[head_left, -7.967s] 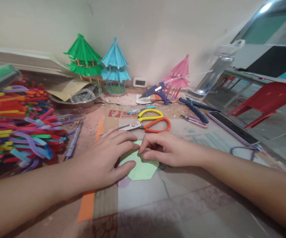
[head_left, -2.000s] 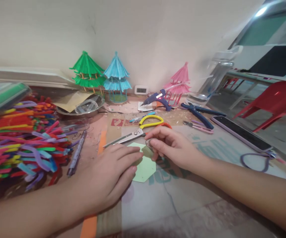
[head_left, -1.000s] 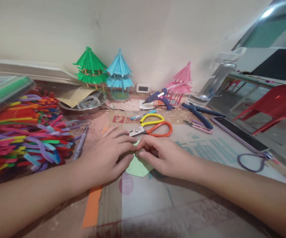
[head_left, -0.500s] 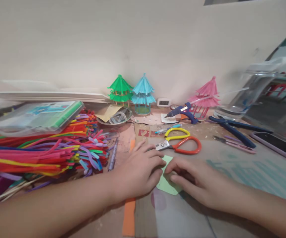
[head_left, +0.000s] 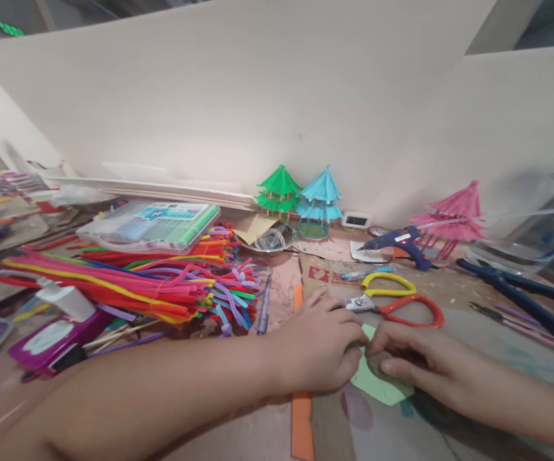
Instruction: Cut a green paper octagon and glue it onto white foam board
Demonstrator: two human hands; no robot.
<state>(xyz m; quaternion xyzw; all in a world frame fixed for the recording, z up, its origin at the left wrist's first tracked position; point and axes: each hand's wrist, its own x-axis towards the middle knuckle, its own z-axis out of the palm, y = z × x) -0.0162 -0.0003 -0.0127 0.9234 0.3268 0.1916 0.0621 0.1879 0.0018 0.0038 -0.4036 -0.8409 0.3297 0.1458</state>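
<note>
A light green piece of paper [head_left: 381,385] with angled corners lies on the covered cardboard in front of me. My left hand [head_left: 322,346] rests palm down on its left edge, fingers bent, with the thumb and fingertips pressed against the paper. From the other side my right hand [head_left: 414,358] pinches at the paper's upper part with curled fingers, almost touching my left fingertips. Anything small between the fingertips is hidden. Just beyond both hands lie scissors [head_left: 395,304] with one yellow and one red handle, their blades near my left fingers.
Bundled pipe cleaners [head_left: 128,282] lie left under a clear plastic case [head_left: 150,225]. An orange strip [head_left: 302,419] runs beneath my left wrist. Green [head_left: 279,189], blue [head_left: 320,198] and pink [head_left: 454,214] model pavilions stand behind. A glue gun [head_left: 399,243] and dark-handled pliers [head_left: 521,288] are right.
The view has turned left, so everything sits further right and lower, and more of the left side shows. Both hands keep nearly the same pose on the green paper.
</note>
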